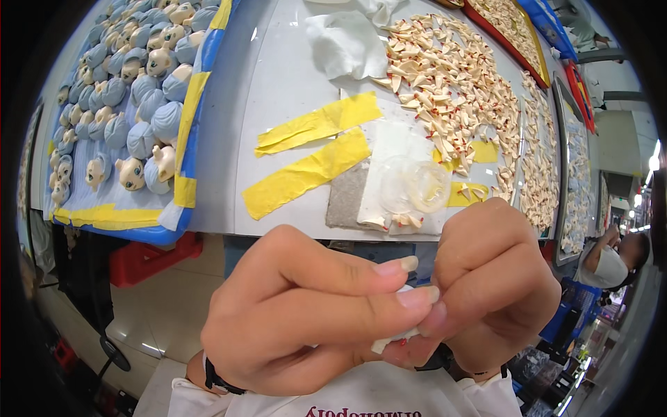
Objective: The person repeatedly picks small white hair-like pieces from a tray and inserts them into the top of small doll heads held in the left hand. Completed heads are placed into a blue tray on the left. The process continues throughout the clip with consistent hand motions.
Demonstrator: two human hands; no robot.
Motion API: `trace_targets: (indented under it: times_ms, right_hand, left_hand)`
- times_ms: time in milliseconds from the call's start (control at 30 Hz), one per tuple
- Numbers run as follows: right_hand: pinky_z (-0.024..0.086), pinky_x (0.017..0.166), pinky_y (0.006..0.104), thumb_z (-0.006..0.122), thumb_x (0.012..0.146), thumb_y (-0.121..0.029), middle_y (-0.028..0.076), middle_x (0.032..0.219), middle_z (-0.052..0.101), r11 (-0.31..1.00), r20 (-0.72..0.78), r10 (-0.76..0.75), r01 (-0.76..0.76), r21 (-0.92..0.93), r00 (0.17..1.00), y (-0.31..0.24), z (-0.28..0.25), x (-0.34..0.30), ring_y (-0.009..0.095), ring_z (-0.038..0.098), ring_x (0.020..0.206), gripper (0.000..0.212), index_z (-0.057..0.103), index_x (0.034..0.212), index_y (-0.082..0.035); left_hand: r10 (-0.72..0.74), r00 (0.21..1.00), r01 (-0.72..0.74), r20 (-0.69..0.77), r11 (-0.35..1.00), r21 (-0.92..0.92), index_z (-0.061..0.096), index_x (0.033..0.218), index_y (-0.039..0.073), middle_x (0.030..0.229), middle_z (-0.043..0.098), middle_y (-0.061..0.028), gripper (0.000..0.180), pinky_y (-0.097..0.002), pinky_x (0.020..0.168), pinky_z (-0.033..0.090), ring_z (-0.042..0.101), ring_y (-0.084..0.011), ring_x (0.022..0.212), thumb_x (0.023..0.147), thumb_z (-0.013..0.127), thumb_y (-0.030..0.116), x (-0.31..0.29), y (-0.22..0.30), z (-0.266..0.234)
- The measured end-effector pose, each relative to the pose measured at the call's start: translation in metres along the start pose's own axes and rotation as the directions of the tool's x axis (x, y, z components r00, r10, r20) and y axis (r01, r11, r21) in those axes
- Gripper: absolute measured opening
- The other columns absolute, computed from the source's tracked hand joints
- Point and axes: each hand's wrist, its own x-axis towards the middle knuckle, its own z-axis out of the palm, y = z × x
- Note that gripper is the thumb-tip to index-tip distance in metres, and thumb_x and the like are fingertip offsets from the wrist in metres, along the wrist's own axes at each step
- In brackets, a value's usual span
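Observation:
In front of my body, close to the camera, my left hand [306, 306] and my right hand [493, 285] meet with their fingers pinched together. Between the fingertips is a scrap of white cloth [383, 344] with a tiny red spot beside it; most of what I hold is hidden by my fingers. Just beyond my hands, on the table edge, a clear round plastic dish [425, 186] rests on a folded white cloth [381, 174]. Past it spreads a heap of small cream-coloured pointed pieces [445, 76] with red tips.
On the left stands a blue tray [161, 235] edged with yellow tape, full of blue-haired doll heads [132, 174]. Yellow tape strips [306, 174], a grey pad [345, 201] and a crumpled white cloth [345, 45] lie on the table. Another person [611, 257] sits far right.

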Motion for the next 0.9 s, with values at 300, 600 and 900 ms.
trace_targets:
  times_ms: [300, 600, 900]
  right_hand:
    - [0.032, 0.055, 0.021, 0.068, 0.072, -0.004, 0.004, 0.075, 0.049, 0.984, -0.015, 0.18, -0.18, 0.016, 0.984, -0.01, -0.006, -0.001, 0.011, 0.044, 0.062, 0.02, 0.052, 0.08, -0.009]
    - [0.038, 0.066, 0.0229, 0.057, 0.072, 0.003, 0.007, 0.085, 0.057, 0.754, -0.374, 0.272, -0.438, -0.489, 0.887, 0.017, -0.077, 0.009, 0.016, 0.051, 0.073, 0.013, 0.058, 0.084, 0.001]
    - [0.04, 0.062, 0.0272, 0.058, 0.069, 0.003, 0.01, 0.076, 0.057, 0.596, -0.281, 0.384, -0.469, -0.652, 0.879, 0.039, -0.079, 0.012, 0.019, 0.053, 0.068, 0.011, 0.056, 0.08, 0.002]
  left_hand:
    - [0.041, 0.996, -0.033, -0.076, 0.994, 0.103, 0.056, 0.086, -0.003, 0.089, 0.046, -0.0169, 0.021, -0.0275, 0.055, 0.054, 0.06, -0.0234, 0.063, 0.068, 0.064, -0.009, 0.005, -0.001, 0.014]
    - [-0.109, 0.987, 0.076, -0.12, 0.965, -0.251, 0.04, 0.1, 0.005, 0.101, 0.04, -0.0123, 0.051, -0.0232, 0.057, 0.052, 0.061, -0.0213, 0.074, 0.066, 0.078, 0.008, -0.002, -0.016, -0.008]
    - [-0.062, 0.998, 0.053, -0.017, 0.946, -0.32, 0.039, 0.098, 0.005, 0.095, 0.047, -0.0123, 0.046, -0.0239, 0.058, 0.05, 0.06, -0.0226, 0.078, 0.071, 0.074, 0.016, 0.003, -0.017, -0.012]
